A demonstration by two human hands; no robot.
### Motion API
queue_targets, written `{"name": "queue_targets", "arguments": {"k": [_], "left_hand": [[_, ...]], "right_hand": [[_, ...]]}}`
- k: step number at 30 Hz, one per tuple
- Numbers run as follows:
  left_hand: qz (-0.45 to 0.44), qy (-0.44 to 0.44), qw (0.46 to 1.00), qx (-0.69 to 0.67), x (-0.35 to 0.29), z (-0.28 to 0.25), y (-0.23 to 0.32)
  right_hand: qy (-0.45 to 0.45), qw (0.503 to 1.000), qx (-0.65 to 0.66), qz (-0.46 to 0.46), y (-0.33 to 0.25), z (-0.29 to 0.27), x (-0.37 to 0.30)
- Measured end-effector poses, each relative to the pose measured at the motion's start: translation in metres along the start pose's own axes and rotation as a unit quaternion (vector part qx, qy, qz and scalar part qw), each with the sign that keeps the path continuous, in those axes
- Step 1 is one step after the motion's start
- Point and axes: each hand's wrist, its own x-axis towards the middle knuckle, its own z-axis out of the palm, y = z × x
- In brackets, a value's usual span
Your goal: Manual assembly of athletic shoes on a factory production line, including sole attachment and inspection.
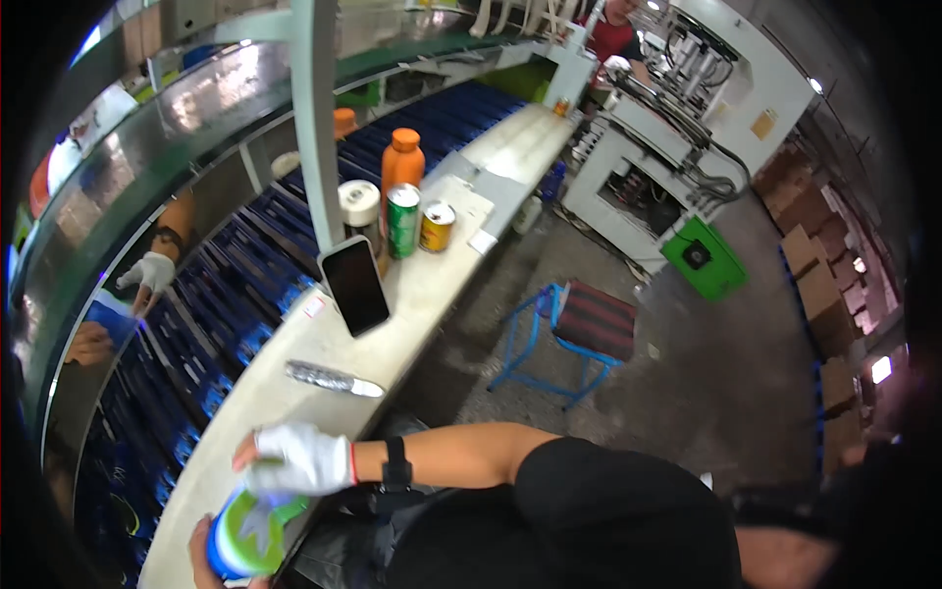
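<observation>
My left hand [201, 558] is bare and grips a round green and blue container [245, 535] from below, at the near end of the pale work ledge [294, 344]. My right hand [294, 459], in a white glove with a black wristband behind it, lies curled over the top of the container. Its fingers point toward the conveyor of dark blue packs [196, 334]. Across the conveyor another person's gloved hand [152, 270] and a bare hand [88, 344] reach toward the packs.
On the ledge lie a foil-wrapped blade [334, 378] and a black phone [355, 285] leaning on a white post [316, 118], with a green can [402, 221], a yellow can [437, 226], a white-lidded jar [360, 206] and an orange bottle [402, 162] behind. A blue stool [579, 329] stands to the right.
</observation>
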Motion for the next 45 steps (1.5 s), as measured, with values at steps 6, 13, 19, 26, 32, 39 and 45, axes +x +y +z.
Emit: {"name": "queue_targets", "arguments": {"k": [6, 13, 19, 26, 32, 39, 45], "left_hand": [[0.021, -0.005, 0.999, -0.035, 0.077, 0.009, 0.009], [-0.031, -0.070, 0.997, -0.030, 0.119, -0.010, -0.006], [-0.091, -0.014, 0.994, -0.057, 0.092, -0.005, -0.024], [-0.138, 0.034, 0.987, -0.071, 0.078, 0.001, -0.024], [-0.169, -0.018, 0.985, -0.036, 0.107, -0.008, -0.012], [0.068, -0.071, 0.987, 0.124, 0.163, 0.000, 0.025], [0.191, -0.038, 0.972, 0.128, 0.173, 0.015, 0.031]], "right_hand": [[-0.138, 0.966, -0.191, -0.110, -0.070, -0.013, 0.047], [0.054, 0.963, 0.256, -0.071, -0.013, 0.017, 0.079], [0.081, 0.884, 0.458, -0.034, 0.009, 0.034, 0.094], [-0.013, 0.934, 0.352, -0.058, 0.004, 0.038, 0.100], [-0.029, 0.972, 0.232, 0.033, -0.016, 0.029, 0.103], [-0.001, 0.942, 0.333, 0.038, -0.007, -0.026, 0.089], [0.010, 0.968, 0.239, 0.074, -0.040, -0.043, 0.081]]}}
